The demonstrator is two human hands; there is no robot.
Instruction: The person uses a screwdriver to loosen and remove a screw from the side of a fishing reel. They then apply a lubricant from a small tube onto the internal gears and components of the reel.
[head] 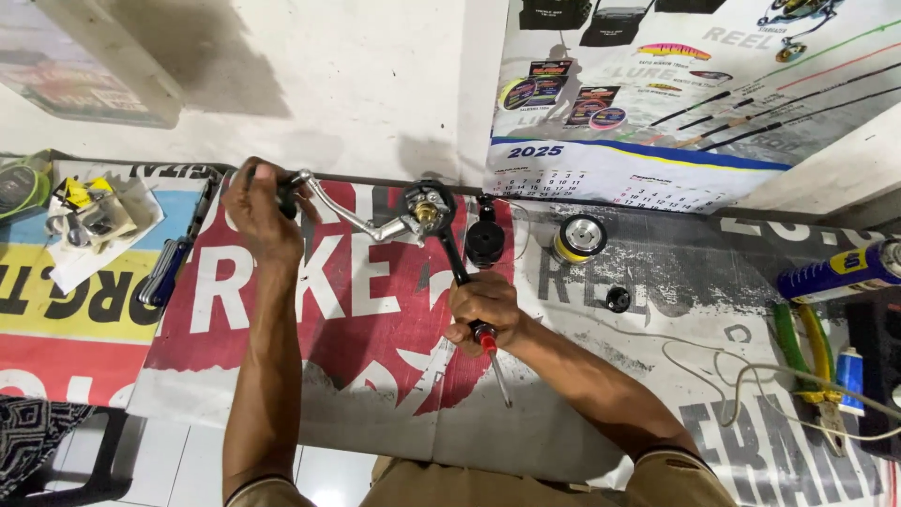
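The left hand is clenched around the dark knob at the outer end of a bent, polished metal crank handle; the arm of that handle runs from the fist across to the fishing reel, a rounded black body with a brassy, shiny centre that lies on the table between the two hands. The right hand is closed around a slim tool with a black shaft; its far end meets the reel just above the fist, while a red collar and a thin bright metal tip stick out below the fist, towards the person. Just beyond the right hand, beside the reel, stands a squat black cylindrical part; a little further out on the same side sits a round spool with a silvery face and a yellow band; a small black round cap lies near it. Under both hands spreads a printed banner, smooth and slightly wrinkled, red with large white letters. Out past the left fist lies a blue-handled tool; far off the right forearm rest green and yellow pliers and a pale looped cord.
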